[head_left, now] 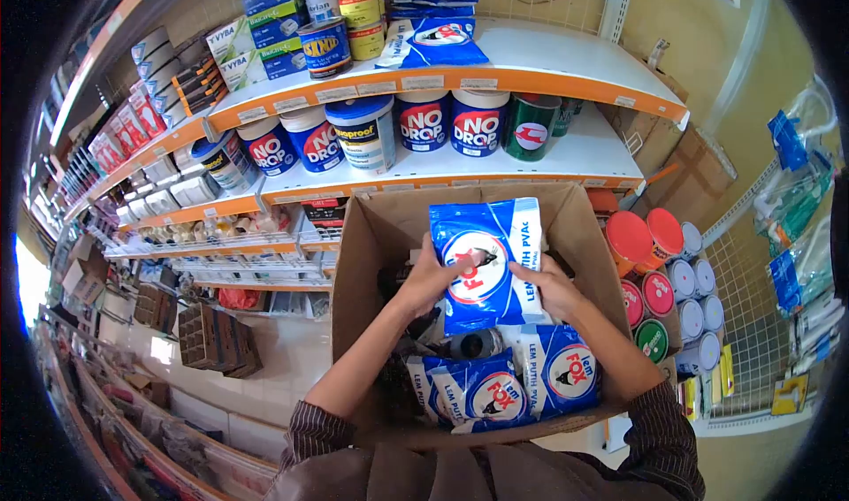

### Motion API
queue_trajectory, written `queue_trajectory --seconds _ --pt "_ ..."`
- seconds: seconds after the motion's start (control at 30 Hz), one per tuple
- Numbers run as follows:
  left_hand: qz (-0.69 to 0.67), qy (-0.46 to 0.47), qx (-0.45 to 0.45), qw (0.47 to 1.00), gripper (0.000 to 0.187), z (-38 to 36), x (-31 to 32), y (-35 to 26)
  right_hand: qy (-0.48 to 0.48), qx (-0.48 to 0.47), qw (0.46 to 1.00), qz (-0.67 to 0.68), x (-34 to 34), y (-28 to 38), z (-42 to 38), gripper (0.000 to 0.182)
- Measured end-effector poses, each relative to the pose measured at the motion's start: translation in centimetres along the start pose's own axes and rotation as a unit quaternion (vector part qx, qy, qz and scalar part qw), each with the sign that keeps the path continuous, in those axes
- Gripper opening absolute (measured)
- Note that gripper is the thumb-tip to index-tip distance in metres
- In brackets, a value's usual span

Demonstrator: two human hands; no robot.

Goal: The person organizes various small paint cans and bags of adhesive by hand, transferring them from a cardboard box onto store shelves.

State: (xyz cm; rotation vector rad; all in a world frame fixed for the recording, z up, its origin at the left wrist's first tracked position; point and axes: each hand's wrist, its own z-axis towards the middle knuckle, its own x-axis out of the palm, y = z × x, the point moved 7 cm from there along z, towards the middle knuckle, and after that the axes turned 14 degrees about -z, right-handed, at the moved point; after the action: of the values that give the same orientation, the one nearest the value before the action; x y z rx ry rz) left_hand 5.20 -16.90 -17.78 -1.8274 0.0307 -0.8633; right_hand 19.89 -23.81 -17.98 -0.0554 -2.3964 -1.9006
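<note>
Between both my hands is a blue and white bag of Fox white glue (485, 267), held upright above an open cardboard box (363, 236). My left hand (429, 280) grips its left edge, thumb across the front. On the right edge, my right hand (548, 289) closes with the thumb on the front. Inside the box lie several more glue bags (562, 373) of the same kind, near its front side. A dark round object (476, 344) shows beneath the held bag; I cannot make out what it is.
Behind the box, a shelf (548, 50) bears a stack of glue bags (433, 41) and paint cans (325, 48). Tubs of No Drop (480, 122) line the shelf below. Lidded red tubs (628, 236) stand right of the box. A wooden crate (212, 337) sits on the floor at left.
</note>
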Motion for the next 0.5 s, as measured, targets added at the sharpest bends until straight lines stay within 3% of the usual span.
queue_trajectory --seconds 0.07,0.17,0.23,0.27,0.37,0.5 --pt "0.009 0.023 -0.03 0.999 0.089 -1.1 1.9 -0.8 -0.016 0.034 0.997 0.063 -0.4 0.7 -0.2 0.043" --pt "0.063 0.02 0.074 0.995 0.086 -0.5 0.7 -0.7 0.009 0.129 0.99 0.064 -1.1 -0.2 0.1 0.044" --pt "0.201 0.007 0.13 0.971 0.088 -0.9 -0.2 -0.9 0.062 0.007 0.991 -0.118 0.2 0.8 0.1 0.047" --pt "0.27 0.001 0.158 0.95 0.089 -0.9 -0.4 -1.4 0.06 0.014 0.992 -0.106 0.6 0.9 0.0 0.052" --pt "0.328 0.002 0.255 0.91 0.092 -2.7 1.9 -6.2 0.035 -0.085 0.991 -0.098 1.1 4.8 -0.2 0.061" --pt "0.386 -0.032 0.424 0.819 0.066 -2.5 4.7 -15.3 -0.022 -0.208 0.972 -0.11 0.9 14.7 1.2 0.069"
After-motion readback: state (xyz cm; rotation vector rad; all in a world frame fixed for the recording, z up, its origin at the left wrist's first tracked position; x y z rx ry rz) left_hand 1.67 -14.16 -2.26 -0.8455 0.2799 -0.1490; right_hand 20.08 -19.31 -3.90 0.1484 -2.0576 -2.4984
